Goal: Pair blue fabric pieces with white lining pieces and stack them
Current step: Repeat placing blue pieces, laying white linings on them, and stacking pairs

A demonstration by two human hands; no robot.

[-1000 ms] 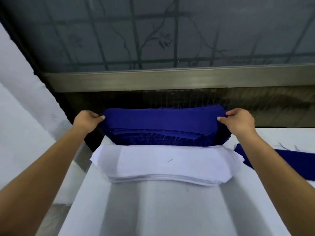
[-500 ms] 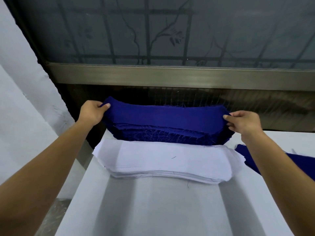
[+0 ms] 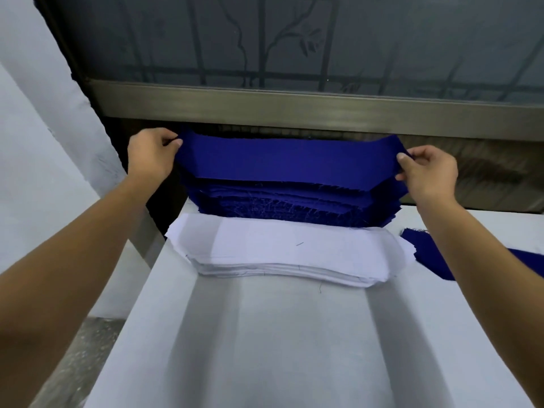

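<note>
Now the blue piece (image 3: 288,163) has lifted off the stack (image 3: 279,203); left grip (image 3: 150,156) and right grip (image 3: 428,172) pinch its ends, ready for lining (image 3: 288,250).

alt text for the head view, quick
The left hand and right hand each pinch an end of the top blue fabric piece, held above the blue stack. A white lining stack lies in front on the white table.

The white desk (image 3: 265,348) carries a stack of blue fabric pieces (image 3: 279,204) at its far edge. A stack of white lining pieces (image 3: 279,251) lies just in front, edges meeting. One loose blue piece (image 3: 418,245) lies to the right.
</note>
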